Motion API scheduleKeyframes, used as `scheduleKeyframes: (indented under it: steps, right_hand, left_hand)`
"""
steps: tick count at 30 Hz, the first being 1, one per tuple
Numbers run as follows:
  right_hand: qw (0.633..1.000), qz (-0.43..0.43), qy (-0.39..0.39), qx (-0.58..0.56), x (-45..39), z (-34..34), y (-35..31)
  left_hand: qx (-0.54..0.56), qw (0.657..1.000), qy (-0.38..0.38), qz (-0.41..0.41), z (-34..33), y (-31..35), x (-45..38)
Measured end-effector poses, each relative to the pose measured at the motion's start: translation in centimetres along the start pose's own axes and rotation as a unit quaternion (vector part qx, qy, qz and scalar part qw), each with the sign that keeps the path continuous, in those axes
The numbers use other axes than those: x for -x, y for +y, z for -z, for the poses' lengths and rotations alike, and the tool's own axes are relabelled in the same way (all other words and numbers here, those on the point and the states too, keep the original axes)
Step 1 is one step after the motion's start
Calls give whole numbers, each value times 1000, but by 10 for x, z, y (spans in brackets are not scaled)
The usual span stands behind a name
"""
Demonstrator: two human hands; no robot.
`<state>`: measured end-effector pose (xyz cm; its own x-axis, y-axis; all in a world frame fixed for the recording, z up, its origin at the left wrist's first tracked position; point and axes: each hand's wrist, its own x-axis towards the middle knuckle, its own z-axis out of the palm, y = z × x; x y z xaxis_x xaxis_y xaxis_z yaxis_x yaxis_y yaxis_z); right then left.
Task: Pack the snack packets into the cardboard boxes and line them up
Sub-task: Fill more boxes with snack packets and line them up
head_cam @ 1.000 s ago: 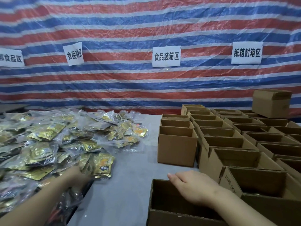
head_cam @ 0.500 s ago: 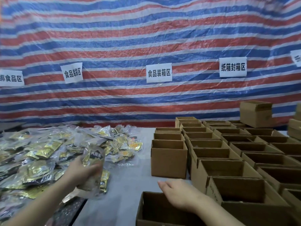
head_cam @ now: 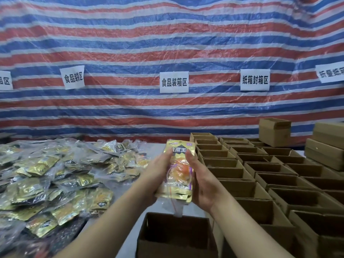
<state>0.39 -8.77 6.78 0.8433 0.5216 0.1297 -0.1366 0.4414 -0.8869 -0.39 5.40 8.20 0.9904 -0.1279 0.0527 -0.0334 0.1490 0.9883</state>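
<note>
Both hands, left hand and right hand, are grasping an upright gold foil snack packet, fingers curled around its sides, directly above the near open brown cardboard box.

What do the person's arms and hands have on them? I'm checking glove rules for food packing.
Nothing shows: the left hand and right hand are bare, without gloves, rings or watch. Both forearms are bare to the picture's lower edge; no sleeve shows.
</note>
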Motion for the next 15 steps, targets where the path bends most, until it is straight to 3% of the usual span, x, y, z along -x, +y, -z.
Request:
scheduleKeyframes:
  steps: [3,5,7,9,10,13,15]
  right_hand:
    - [1000,-17,24,-12,7,4,8]
    - [998,-20,55,-22,11,5,9]
    - [994,-13,90,-55,13,6,9]
    - [986,7,123,-113,15,6,7]
    - [982,21,137,-130,14,4,5]
    - [976,51,188,-95,9,-2,4]
    - [973,75,208,-67,10,-3,5]
  left_hand:
    - [-67,993,99,-1,-15,-2,-5]
    - [-124,973,180,-70,-20,-5,-9]
    - [-111,969,204,-87,-18,-7,-10]
    - [-57,988,137,-37,-13,-11,1]
    - [-36,997,68,4,-10,-14,7]
    - [-27,990,-108,83,-1,-24,24]
    - [-53,986,-132,82,2,-27,25]
